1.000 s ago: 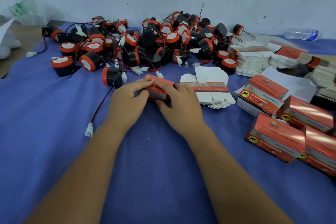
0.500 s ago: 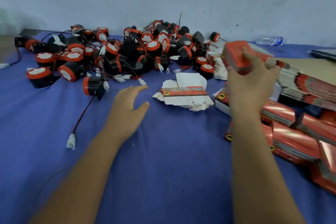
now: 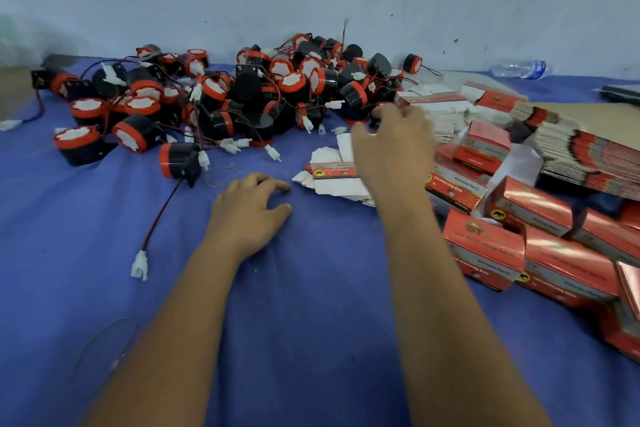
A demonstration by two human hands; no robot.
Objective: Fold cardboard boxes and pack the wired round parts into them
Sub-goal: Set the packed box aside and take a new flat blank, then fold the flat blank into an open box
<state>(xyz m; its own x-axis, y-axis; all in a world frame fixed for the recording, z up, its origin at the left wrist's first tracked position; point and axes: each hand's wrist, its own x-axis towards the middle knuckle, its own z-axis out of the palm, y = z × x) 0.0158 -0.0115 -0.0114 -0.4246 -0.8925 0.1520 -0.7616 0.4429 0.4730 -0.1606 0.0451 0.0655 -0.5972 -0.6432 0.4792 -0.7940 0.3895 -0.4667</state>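
A heap of black round parts with red rims (image 3: 242, 97) and tangled wires lies at the back of the blue cloth. One round part (image 3: 178, 159) sits apart in front, its wire trailing to a white plug (image 3: 140, 263). Just right of it, my left hand (image 3: 249, 208) rests on the cloth, fingers loosely curled, holding nothing. My right hand (image 3: 391, 146) hovers blurred over a small stack of flat boxes (image 3: 332, 173), its fingers empty and close to a taller flat stack (image 3: 443, 111). A closed red box (image 3: 481, 146) lies on top of the folded red boxes (image 3: 485, 250) on the right.
More flat red boxes are fanned out in a long stack (image 3: 588, 156) at the far right. A plastic water bottle (image 3: 519, 68) lies against the wall behind them. Blue cloth (image 3: 294, 322) covers the surface in front of me.
My right hand carried the closed red box to the right, let it go on the pile of folded boxes, then swung back left. My left hand left the box and settled on the cloth.
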